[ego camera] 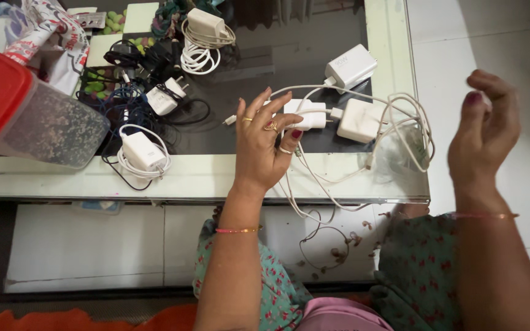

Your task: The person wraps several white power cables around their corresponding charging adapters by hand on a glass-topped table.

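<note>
Charger (307, 114) is light, rigid and smooth; its cable (314, 178) is limp and tangles. Left hand (265, 144) pinches its body. Right hand (484, 132) hangs half-open, empty.

I'm looking down at a low glass-topped table (191, 178) with a white frame and a dark centre panel. Under and right of it, a floor of large pale tiles (480, 37), grey grout lines visible. Light is soft, brighter on the right; the glass shows faint reflections. A dark strip runs along the floor at left below the table edge. An orange fabric edge (62, 320) lies bottom left.
</note>
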